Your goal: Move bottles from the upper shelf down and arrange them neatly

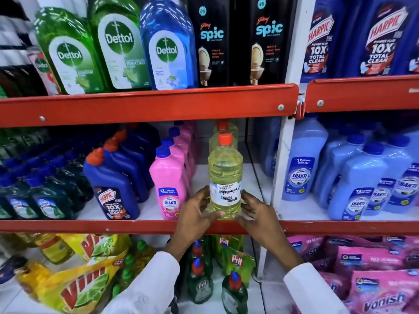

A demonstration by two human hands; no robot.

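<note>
On the middle shelf [145, 225], close to its red front edge, a yellow bleach bottle [225, 177] with an orange cap stands upright, and the person holds it low down with both hands. The left hand [195, 214] presses its fingers on the left side of the bottle near the label, and the right hand [254, 214] presses on the right side, so both hands are closed around the bottle's lower part. A second yellow bottle [226, 130] stands directly behind it, and a row of pink bottles [169, 184] stands just beside it on the left. I think the first danger is the front edge: the bottle's base seems to sit very near the red lip, and if the hands let go before it is pushed back, it could tip forward and fall on the green bottles [233, 291] below. The second danger is the push itself (the grip is low and the bottle is tall): a hard push could knock the bottle behind, or make the top lean. If the left hand slides sideways, it may touch the nearest pink bottle and disturb that row. On the right side the shelf looks free, so there is less risk there.
</note>
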